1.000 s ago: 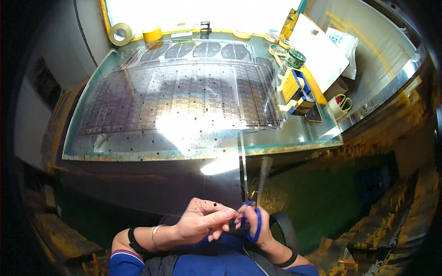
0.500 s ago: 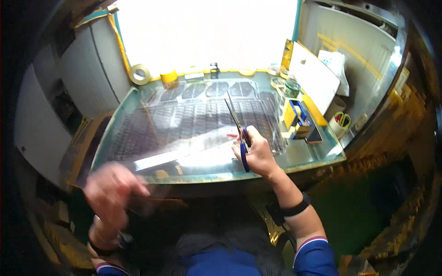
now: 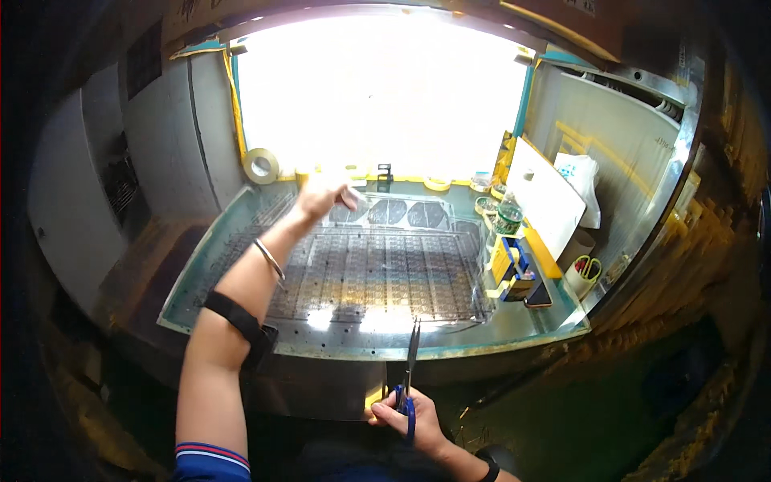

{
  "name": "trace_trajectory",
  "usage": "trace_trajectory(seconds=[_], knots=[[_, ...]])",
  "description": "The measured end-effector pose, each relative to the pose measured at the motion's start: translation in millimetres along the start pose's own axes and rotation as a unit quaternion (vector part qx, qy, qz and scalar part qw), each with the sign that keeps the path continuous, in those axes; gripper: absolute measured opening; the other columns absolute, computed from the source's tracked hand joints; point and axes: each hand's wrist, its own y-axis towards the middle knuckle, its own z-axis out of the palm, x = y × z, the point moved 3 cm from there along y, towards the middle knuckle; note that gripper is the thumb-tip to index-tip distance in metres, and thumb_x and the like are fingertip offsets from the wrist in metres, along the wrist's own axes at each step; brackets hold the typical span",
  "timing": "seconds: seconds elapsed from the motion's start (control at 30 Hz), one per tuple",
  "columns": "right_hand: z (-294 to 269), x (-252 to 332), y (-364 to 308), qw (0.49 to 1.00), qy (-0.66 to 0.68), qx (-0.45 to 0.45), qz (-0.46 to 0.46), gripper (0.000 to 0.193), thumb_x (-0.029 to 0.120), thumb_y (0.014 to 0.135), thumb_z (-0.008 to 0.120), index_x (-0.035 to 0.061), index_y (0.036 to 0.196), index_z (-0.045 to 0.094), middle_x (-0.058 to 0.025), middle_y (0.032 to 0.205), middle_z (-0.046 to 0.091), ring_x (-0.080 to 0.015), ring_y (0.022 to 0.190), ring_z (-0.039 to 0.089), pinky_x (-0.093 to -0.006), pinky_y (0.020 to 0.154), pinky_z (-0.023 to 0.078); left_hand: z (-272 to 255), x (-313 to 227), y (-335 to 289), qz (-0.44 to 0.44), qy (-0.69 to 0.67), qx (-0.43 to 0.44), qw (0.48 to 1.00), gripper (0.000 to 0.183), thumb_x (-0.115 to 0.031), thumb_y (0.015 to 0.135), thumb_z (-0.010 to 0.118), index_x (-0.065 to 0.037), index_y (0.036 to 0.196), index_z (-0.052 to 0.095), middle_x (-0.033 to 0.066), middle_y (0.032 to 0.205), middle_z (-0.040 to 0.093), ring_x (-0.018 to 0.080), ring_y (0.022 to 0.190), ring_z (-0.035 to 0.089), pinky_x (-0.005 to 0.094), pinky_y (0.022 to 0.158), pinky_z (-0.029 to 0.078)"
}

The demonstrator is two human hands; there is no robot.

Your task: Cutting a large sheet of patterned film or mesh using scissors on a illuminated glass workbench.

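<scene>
My left hand (image 3: 320, 194) reaches across the glass-topped table to its far side, beside a yellow tape roll (image 3: 303, 175). Its fingers are bent together around a small pale piece, too blurred to name. Close to my body, below the table's front edge, my right hand (image 3: 422, 418) grips scissors (image 3: 410, 365) by their blue handles. The blades point away from me and lie nearly together. A small yellow piece (image 3: 374, 397) shows by the right thumb; whether the thumb touches it I cannot tell. Dark patterned film sheets (image 3: 377, 269) lie flat on the table.
Along the back stand a large tape roll (image 3: 261, 165) and a small black holder (image 3: 384, 175), before a bright lit panel (image 3: 377, 96). At the right are a blue-and-yellow tape dispenser (image 3: 511, 269), a green tape roll (image 3: 508, 215), a phone (image 3: 539, 296) and a cup (image 3: 580, 278) holding scissors.
My left hand has swung from the near left to the table's far side. The right hand has come down toward me with the scissors. The long white strip at the front is out of sight.
</scene>
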Motion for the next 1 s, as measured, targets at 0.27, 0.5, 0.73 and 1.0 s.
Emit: trace_trajectory(seconds=[0.27,0.5,0.73,1.0], knots=[[-35.7,8.9,10.9,0.989,0.055,-0.137,0.011,0.011,0.005,0.076,0.062,0.0014,0.076,0.052,-0.0138,0.077,0.062,-0.0151,0.064,0.06,-0.0242,0.061,0.048,45.6,27.2,-49.6,-0.057,0.09,0.05,0.993,0.044,-0.037,0.087,0.044,0.003,0.095,0.058,0.0152,0.102,0.058,0.0179,0.088,0.055,0.0296,0.083,0.041],[-36.6,6.0,17.8,0.987,0.027,-0.156,-0.02,0.01,0.005,0.078,0.061,0.0012,0.076,0.051,-0.013,0.076,0.062,-0.0143,0.064,0.061,-0.0226,0.058,0.049,124.2,-41.7,-246.1,-0.071,-0.071,0.466,0.879,0.021,-0.017,0.084,0.055,0.001,0.093,0.062,0.0105,0.085,0.064,0.0128,0.078,0.06,0.0268,0.071,0.047],[-56.4,-0.4,-14.3,0.982,-0.079,-0.169,0.022,0.026,0.025,0.088,0.049,-0.0009,0.088,0.048,-0.0145,0.085,0.061,-0.0149,0.069,0.06,-0.0214,0.056,0.045,155.5,57.3,-303.4,-0.391,-0.303,0.185,0.849,0.031,-0.015,0.084,0.054,0.005,0.108,0.052,0.0122,0.083,0.061,0.0135,0.068,0.059,0.0217,0.057,0.049],[-42.8,-22.4,-75.0,0.963,0.117,0.088,0.225,0.048,0.042,0.09,0.034,-0.0025,0.102,0.047,-0.0131,0.09,0.057,-0.0175,0.081,0.056,-0.0254,0.071,0.044,169.0,57.4,-271.6,-0.358,-0.374,-0.034,0.855,0.018,-0.011,0.082,0.057,0.002,0.094,0.059,0.0102,0.075,0.061,0.0109,0.055,0.058,0.0194,0.046,0.048]])
